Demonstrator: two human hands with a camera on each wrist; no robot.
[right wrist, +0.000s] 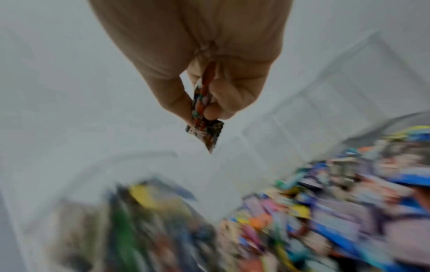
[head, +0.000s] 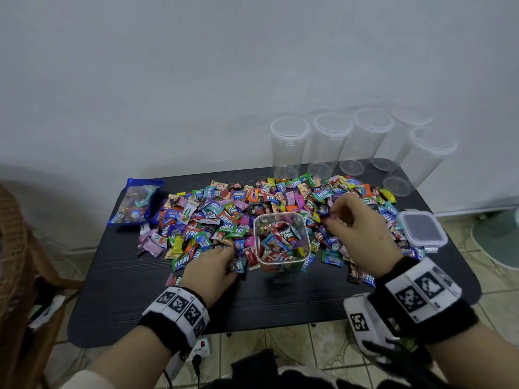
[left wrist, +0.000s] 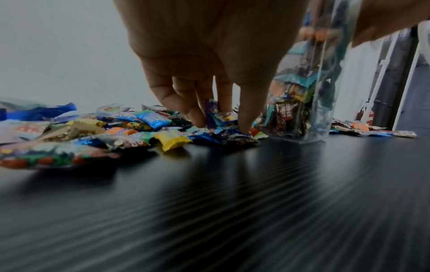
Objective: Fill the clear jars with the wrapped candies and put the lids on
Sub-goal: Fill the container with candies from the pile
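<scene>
A square clear jar (head: 282,242), partly filled with candies, is seen near the middle of the dark desk (head: 280,301), with the candy pile (head: 252,209) spread behind it. One candy (right wrist: 204,128) is pinched in the right hand (head: 362,234), fingers closed on it. A blue candy (left wrist: 220,115) in the pile is gripped by the left hand (head: 212,269), beside the jar.

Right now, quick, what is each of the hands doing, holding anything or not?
Left hand: fingers curled down into the candy pile, pinching a blue candy.
Right hand: pinching one dark wrapped candy.
</scene>
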